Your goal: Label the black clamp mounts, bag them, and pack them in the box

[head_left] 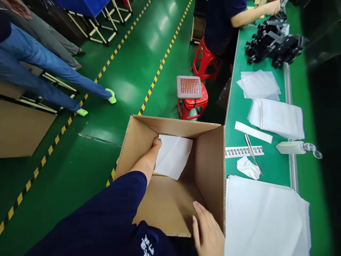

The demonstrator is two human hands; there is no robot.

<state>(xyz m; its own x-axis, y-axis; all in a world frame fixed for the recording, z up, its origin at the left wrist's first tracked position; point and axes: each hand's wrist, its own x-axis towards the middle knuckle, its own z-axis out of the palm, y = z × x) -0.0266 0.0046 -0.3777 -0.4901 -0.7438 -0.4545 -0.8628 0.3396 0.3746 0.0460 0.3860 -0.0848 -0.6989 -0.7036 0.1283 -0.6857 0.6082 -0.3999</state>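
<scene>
Head cam looking down at my spot on the line; my left hand (155, 146) is reaching deep into an open cardboard box (210, 156) that sits on the floor against the green bench (234, 106), fingers closed on the upper left corner of a white sheet (173, 156) – pinching it against the far-left inside wall as far as I can tell; the sheet hangs tilted over the box bottom, not flat; my right hand (209, 231) rests on the near edge of the box by its right wall, fingers stretched out and held together, gripping nothing; just right of that wall a big stack of white sheets (266, 217) lies on the bench; further up there's a crumpled white scrap (247, 168), tweezers (253, 153) lying across a strip of labels (239, 152), a white strip (253, 132), a small bottle on its side (295, 147) and more folded white bags (279, 117); at the far end a co-worker's arm (255, 16) reaches over a pile of black parts (274, 42); behind the box stands a red stool (193, 105) with a pad on top – another red stool is under the co-worker; someone's legs in jeans (53, 67) cross the green floor on the left.
</scene>
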